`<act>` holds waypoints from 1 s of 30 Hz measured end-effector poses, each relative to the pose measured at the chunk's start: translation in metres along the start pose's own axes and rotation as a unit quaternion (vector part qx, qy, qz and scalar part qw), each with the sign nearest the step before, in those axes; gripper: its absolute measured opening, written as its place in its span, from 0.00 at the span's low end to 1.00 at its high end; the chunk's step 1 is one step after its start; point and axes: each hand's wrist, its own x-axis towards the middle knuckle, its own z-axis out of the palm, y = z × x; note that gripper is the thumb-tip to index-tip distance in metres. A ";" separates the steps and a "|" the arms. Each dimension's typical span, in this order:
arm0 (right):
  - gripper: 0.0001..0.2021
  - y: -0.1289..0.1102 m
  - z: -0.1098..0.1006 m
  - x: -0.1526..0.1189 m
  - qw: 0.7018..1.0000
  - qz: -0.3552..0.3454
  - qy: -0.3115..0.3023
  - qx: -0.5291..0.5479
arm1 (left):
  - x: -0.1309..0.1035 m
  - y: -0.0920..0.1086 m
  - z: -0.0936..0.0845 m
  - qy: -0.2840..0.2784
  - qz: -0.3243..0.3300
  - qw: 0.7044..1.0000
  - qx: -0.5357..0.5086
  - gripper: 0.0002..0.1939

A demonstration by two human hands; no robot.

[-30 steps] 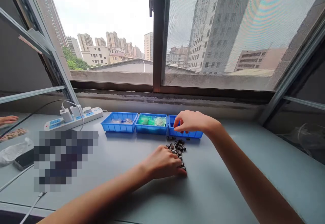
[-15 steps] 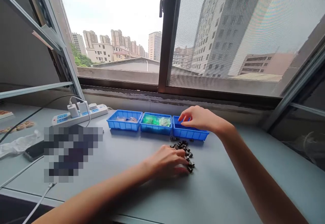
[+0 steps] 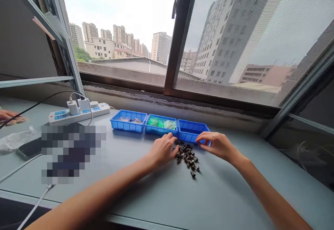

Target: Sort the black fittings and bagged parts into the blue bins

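Note:
A loose pile of dark metal bolts (image 3: 188,156) lies on the grey table between my hands. My left hand (image 3: 164,150) is at the pile's left edge, thumb and fingers apart, with nothing seen in it. Right of the pile, my right hand (image 3: 220,147) hovers at the front corner of the right blue bin (image 3: 191,137), its thumb and index finger apart. Dark blue shows inside that bin. The middle blue bin (image 3: 160,130) holds green and pale bagged items, and the left blue bin (image 3: 127,127) holds small clear packets.
At the left stand a white power strip (image 3: 78,114) with plugs and cables, a dark phone (image 3: 28,149) and crumpled clear plastic (image 3: 17,139). What looks like another person's hand (image 3: 12,116) shows at the left edge. A window frame (image 3: 180,35) rises behind the bins.
My right hand has come down from over the right bin to its front corner. My left hand has drawn back from the bolts towards the bins. The view has tilted slightly.

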 end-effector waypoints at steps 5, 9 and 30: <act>0.13 0.015 0.028 -0.014 0.999 -0.017 -0.018 -0.046 | 0.002 -0.006 0.009 -0.029 0.033 0.999 -0.021 0.18; 0.15 0.015 0.030 -0.016 0.998 -0.012 -0.022 -0.063 | 0.000 -0.005 0.013 -0.050 0.092 0.992 -0.075 0.23; 0.14 0.003 0.023 -0.017 0.997 0.077 -0.020 0.016 | 0.003 0.008 0.030 -0.053 0.000 0.987 -0.152 0.27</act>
